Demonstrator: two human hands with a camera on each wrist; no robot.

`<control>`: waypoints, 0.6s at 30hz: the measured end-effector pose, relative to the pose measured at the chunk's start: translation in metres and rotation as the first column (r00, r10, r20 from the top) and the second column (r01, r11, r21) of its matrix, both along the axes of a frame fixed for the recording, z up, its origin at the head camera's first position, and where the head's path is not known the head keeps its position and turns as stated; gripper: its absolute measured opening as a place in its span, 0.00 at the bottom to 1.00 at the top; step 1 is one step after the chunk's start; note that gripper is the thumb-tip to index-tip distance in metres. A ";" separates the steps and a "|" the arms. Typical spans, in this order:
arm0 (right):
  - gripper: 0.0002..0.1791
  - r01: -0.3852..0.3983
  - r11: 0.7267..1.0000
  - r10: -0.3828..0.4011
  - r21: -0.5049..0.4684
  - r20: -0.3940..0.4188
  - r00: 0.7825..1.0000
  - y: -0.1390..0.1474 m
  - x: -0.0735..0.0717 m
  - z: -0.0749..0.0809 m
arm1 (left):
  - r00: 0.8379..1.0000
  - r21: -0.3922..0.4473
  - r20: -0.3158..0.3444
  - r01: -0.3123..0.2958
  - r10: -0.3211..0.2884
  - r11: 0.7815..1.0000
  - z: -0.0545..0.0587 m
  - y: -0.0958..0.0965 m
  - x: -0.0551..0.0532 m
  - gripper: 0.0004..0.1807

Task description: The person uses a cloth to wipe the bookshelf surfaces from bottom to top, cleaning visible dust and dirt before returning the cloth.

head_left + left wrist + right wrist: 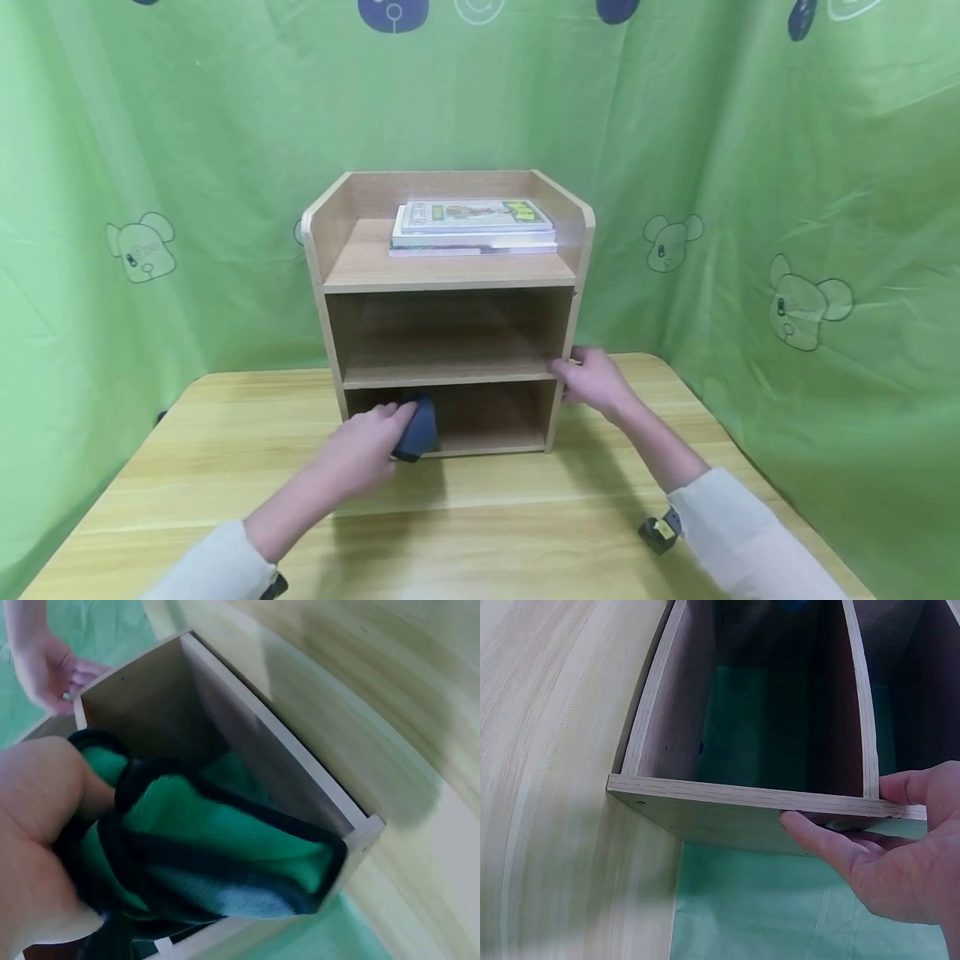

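Note:
My left hand (367, 442) grips a folded cloth (225, 847), green with dark edging, which looks dark blue in the head view. The cloth is in front of the lowest compartment's left part, by its front edge. A small wooden shelf unit (450, 285) stands upright on the table. On its right side panel, my right hand (592, 382) pinches the front edge at the height of the middle board. In the right wrist view the thumb is on the inner side and the fingers (817, 838) lie along the outer face.
Several books (472, 225) lie stacked on the unit's top level. The pale wooden table (247, 450) extends around the unit. A green curtain (225, 125) with bear drawings hangs behind and at both sides. Small dark devices (660, 533) sit at the wrists.

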State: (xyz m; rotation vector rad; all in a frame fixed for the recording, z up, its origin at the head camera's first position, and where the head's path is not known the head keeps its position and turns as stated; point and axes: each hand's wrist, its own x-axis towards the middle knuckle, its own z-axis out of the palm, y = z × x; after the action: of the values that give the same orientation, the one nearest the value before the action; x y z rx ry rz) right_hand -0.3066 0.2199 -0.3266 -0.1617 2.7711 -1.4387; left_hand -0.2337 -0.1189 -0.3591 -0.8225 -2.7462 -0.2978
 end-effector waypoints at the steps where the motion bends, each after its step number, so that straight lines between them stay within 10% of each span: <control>1: 0.35 0.001 1.000 -0.001 0.004 0.000 1.000 0.000 0.000 0.000 | 0.998 -0.025 -0.056 0.008 -0.009 1.000 -0.002 0.003 -0.002 0.35; 9: 0.34 -0.001 1.000 0.001 0.026 -0.004 1.000 0.000 0.000 -0.004 | 0.954 -0.234 -0.297 -0.029 -0.043 0.972 -0.045 0.020 -0.017 0.39; 18: 0.34 -0.011 0.999 0.011 0.035 -0.011 1.000 0.002 -0.001 -0.004 | 0.993 -0.148 0.000 -0.115 0.116 0.982 -0.073 0.008 -0.019 0.45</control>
State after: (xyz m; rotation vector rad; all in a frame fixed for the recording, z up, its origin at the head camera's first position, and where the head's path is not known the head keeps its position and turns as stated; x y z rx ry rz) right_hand -0.3076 0.2215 -0.3304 -0.1850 2.7977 -1.3909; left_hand -0.2524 -0.1110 -0.4326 -0.6941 -2.8374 -0.0753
